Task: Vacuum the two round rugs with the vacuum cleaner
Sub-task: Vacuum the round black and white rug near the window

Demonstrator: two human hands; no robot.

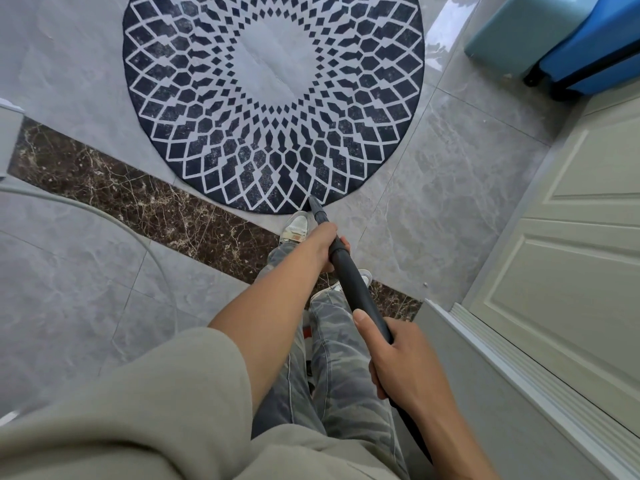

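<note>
A round rug (273,98) with a dark blue and grey diamond pattern lies on the tiled floor ahead of me. A black vacuum wand (353,285) runs from my lap to the rug's near edge, where its narrow tip (313,202) touches the rim. My left hand (322,247) grips the wand far down, close to the tip. Higher up the tube, my right hand (398,358) wraps around it, thumb lying along the top. Only one rug is in view.
A white panelled door (571,258) and its frame stand on the right. Blue suitcases (568,43) sit at the upper right. A dark marble strip (138,199) crosses the grey tiles. My shoes (294,230) stand just before the rug. A grey curved edge (86,209) lies left.
</note>
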